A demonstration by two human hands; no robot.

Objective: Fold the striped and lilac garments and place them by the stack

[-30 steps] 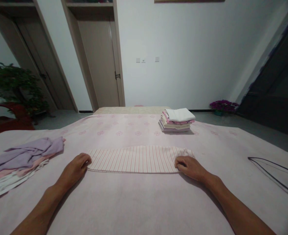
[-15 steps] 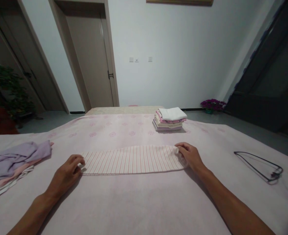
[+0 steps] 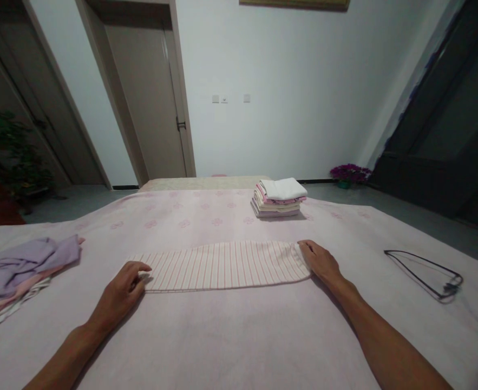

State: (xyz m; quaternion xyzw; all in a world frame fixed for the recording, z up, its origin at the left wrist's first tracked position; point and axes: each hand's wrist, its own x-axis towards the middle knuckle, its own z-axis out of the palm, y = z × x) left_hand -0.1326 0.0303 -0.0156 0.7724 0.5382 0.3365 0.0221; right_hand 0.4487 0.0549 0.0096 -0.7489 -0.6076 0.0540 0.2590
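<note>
A pair of what looks like cream-and-pink striped trousers [image 3: 222, 266] lies flat before me, folded lengthwise into a long strip. Its right end is wider and slightly puckered. My left hand [image 3: 127, 284] is at the narrow left end, with curled fingers and thumb closed around the fabric's edge. At the opposite end, my right hand [image 3: 320, 262] grips the upper corner, fingertips on top and thumb partly hidden. The fabric between both hands rests on the pink bedspread [image 3: 222, 336].
A neat stack of folded clothes [image 3: 281, 199] sits beyond the trousers, right of centre. A loose pile with a lilac garment [image 3: 27, 265] lies at the left. On the right is a black wire clothes hanger [image 3: 425, 276]. Purple flowers [image 3: 350, 173] stand by the back wall.
My left hand has shifted inward over the left end of the trousers. My right hand moves slightly outward along the right end. The camera view has turned slightly.
</note>
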